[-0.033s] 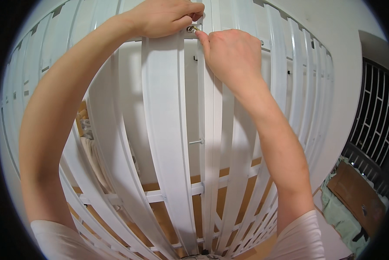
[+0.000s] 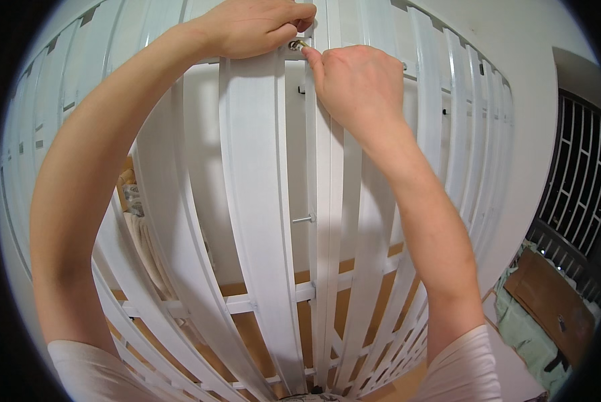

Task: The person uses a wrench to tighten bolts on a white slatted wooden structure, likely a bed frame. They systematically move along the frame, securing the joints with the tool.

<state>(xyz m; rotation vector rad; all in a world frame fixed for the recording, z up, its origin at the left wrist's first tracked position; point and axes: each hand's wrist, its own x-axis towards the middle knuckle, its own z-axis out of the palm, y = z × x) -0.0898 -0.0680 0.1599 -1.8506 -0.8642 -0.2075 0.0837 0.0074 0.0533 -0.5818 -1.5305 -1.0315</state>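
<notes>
Tall white slats [image 2: 257, 174] joined by white crossbars stand in front of me like a frame. At the upper crossbar sits a small metal fastener [image 2: 297, 45], partly brass-coloured. My right hand [image 2: 362, 84] is closed, its thumb tip against that fastener; the other fingers are mostly hidden behind the back of the hand. Just above and left of it, my left hand [image 2: 257, 28] is closed with curled fingers by the same joint. What the left fingers grip, if anything, is hidden. Lower down, a long metal bolt [image 2: 303, 220] sticks out sideways from a middle upright.
Cream fabric [image 2: 146, 248] lies behind the left slats. A lower white crossbar [image 2: 240, 303] runs between slats, with tan surface behind. At far right are a dark barred window [image 2: 575, 174] and a brown board [image 2: 548, 295] on pale green cloth [image 2: 521, 321].
</notes>
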